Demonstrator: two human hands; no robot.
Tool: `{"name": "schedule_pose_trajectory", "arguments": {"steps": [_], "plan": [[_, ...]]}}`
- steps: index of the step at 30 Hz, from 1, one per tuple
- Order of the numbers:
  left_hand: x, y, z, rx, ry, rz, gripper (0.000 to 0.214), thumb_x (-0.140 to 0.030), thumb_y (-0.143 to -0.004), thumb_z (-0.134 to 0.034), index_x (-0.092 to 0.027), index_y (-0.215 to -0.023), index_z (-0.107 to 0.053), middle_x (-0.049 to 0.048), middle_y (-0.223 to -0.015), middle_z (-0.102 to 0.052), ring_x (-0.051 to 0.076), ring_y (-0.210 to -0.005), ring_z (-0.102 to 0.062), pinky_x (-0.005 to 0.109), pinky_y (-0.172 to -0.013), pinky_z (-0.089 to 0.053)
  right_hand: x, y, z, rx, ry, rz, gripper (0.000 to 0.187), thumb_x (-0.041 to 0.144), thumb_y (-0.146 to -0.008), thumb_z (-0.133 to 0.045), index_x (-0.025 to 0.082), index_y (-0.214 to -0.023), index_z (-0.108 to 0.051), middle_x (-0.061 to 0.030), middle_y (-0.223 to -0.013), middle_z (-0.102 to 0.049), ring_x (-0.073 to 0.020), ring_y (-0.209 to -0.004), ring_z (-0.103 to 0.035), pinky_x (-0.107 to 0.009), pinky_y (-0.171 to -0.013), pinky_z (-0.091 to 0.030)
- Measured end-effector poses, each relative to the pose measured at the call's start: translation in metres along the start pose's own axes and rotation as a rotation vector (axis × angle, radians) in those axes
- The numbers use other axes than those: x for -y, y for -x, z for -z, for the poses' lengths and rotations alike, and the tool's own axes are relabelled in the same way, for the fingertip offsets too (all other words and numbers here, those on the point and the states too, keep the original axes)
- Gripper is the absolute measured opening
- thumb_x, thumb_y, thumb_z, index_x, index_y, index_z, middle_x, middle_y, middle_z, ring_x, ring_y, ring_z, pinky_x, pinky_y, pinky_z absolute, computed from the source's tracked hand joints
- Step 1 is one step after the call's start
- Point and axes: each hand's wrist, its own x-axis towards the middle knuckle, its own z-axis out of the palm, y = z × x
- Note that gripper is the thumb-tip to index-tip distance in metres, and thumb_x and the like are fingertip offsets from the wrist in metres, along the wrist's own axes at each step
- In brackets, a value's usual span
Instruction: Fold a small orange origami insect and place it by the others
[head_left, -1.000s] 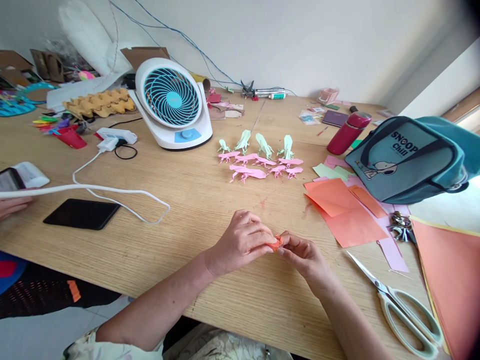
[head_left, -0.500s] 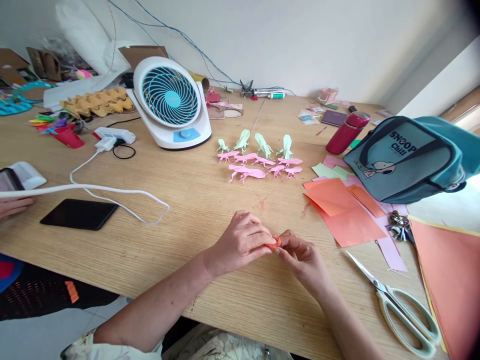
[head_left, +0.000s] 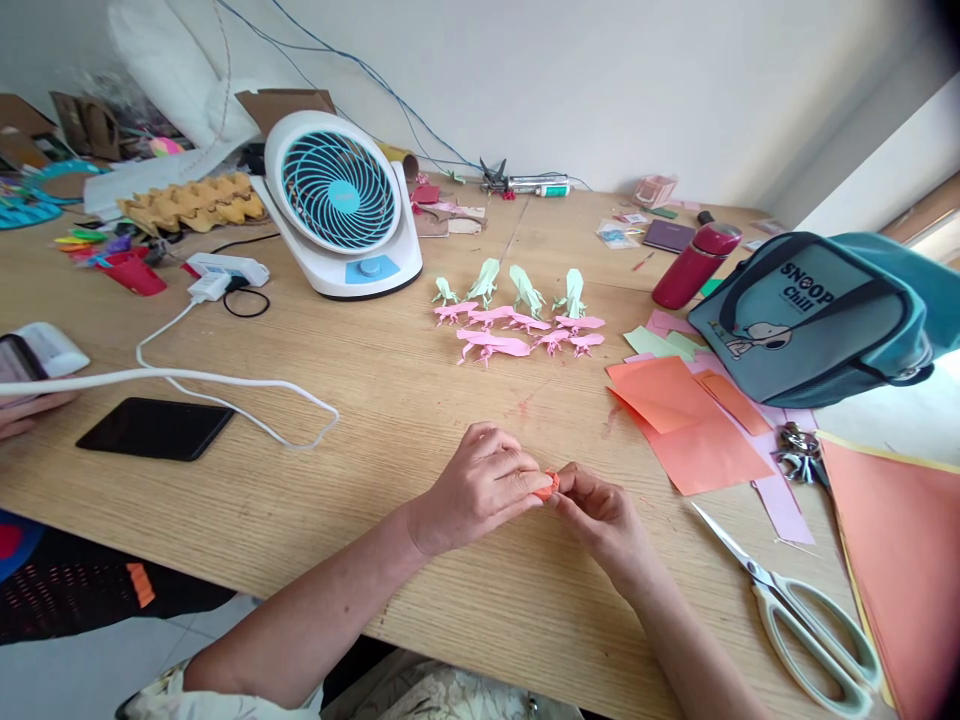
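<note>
My left hand (head_left: 480, 485) and my right hand (head_left: 604, 520) meet over the wooden table (head_left: 390, 400), near its front edge. Both pinch a small folded piece of orange paper (head_left: 548, 486) between their fingertips; most of it is hidden by the fingers. Beyond my hands lies a group of finished folded paper figures, several pink ones (head_left: 517, 335) and pale green ones (head_left: 525, 285) behind them. Sheets of orange paper (head_left: 686, 420) lie to the right of my hands.
White-handled scissors (head_left: 802, 610) lie at the right front, a teal bag (head_left: 814, 315) and a red bottle (head_left: 694, 265) further back. A white and blue fan (head_left: 341, 205), a white cable (head_left: 225, 385) and a black phone (head_left: 154, 428) are on the left. Another person's hand (head_left: 22, 410) shows at the left edge.
The orange paper has been squeezed smaller between my fingertips. My hands stay in about the same place.
</note>
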Motion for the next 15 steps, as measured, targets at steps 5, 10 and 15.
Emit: {"name": "schedule_pose_trajectory", "arguments": {"steps": [5,10,15], "plan": [[0.0012,-0.0016,-0.0013,0.017,0.122,0.094,0.013,-0.03,-0.092,-0.065,-0.021,-0.099,-0.071,-0.0002,-0.091,-0.074,0.016,-0.086,-0.054,0.035,-0.088,-0.039,0.0032,0.0011,0.0027,-0.003,0.006,0.004,0.027,0.048,-0.084,-0.069,0.022,-0.08,-0.074,-0.0031,-0.08,-0.06,-0.0184,-0.08,-0.054,-0.031,-0.076,-0.042],[0.0004,-0.0016,-0.0011,0.038,0.089,0.102,0.015,-0.032,-0.092,-0.064,-0.022,-0.1,-0.071,0.0005,-0.091,-0.074,0.016,-0.088,-0.054,0.034,-0.089,-0.039,0.0041,0.0019,0.0041,0.01,0.021,-0.002,0.029,0.049,-0.086,-0.067,0.022,-0.082,-0.075,-0.0022,-0.079,-0.059,-0.0179,-0.079,-0.053,-0.03,-0.074,-0.04],[-0.0006,-0.0002,-0.0019,0.02,0.053,0.054,0.016,-0.03,-0.094,-0.062,-0.02,-0.105,-0.069,0.0015,-0.093,-0.073,0.017,-0.089,-0.054,0.035,-0.089,-0.039,0.0036,0.0021,0.0029,0.017,0.016,-0.008,0.032,0.053,-0.086,-0.065,0.022,-0.081,-0.073,-0.0026,-0.079,-0.06,-0.0188,-0.08,-0.053,-0.03,-0.075,-0.041]]}}
